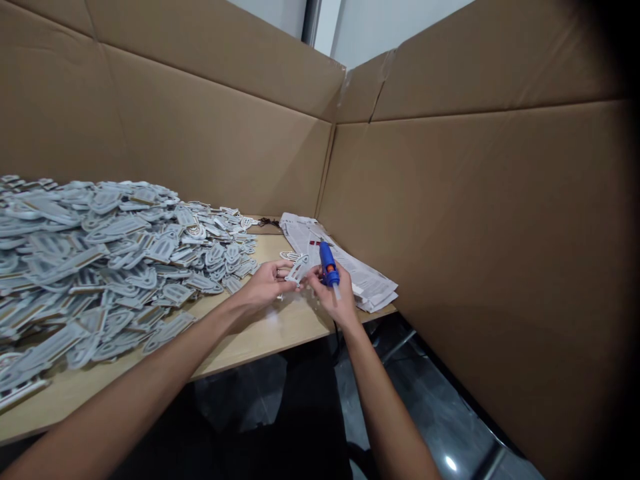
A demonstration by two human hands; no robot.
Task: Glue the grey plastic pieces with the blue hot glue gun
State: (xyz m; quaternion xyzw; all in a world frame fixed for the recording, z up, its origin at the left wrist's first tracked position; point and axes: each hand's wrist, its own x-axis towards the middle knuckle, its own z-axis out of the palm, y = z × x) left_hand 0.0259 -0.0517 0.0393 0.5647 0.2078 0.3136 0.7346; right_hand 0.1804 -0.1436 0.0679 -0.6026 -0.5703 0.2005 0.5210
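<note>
Left hand (273, 283) pinching a grey piece (299, 269), right hand (336, 293) wrapped around blue glue gun (329, 265), both forearms angled inward.

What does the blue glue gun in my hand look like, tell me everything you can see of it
The glue gun has a blue, plastic-looking body with an orange part and a translucent stick poking from its near end. Your right hand grips it, front end pointing away from you, seen against the printed papers. Your fingers hide its handle.
</note>
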